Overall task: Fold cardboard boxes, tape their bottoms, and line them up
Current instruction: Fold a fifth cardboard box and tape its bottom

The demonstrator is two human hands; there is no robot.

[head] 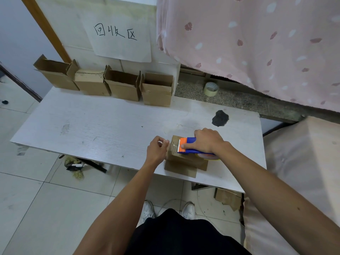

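Box (184, 161) bottom-up just nearside of the black stain (220, 118), R hand (207, 142) wrapped round tape dispenser (187, 144) on top, L hand (157, 149) pinching what looks like the tape end (170, 143): if L slips or dispenser veers, tape prob. wrinkles or misses seam.

Plenty of room is opening up across the left and middle of the tabletop (88, 126). Four open boxes (121, 83) are walling off the back edge, side by side. Near right is getting crowded: the box (184, 162), the left grip (156, 150) pinching clear tape (173, 144) and the right grip (207, 142) clutching the tape dispenser (189, 142) are all blocking passage. The pink curtain (257, 43) is overhanging the back right.
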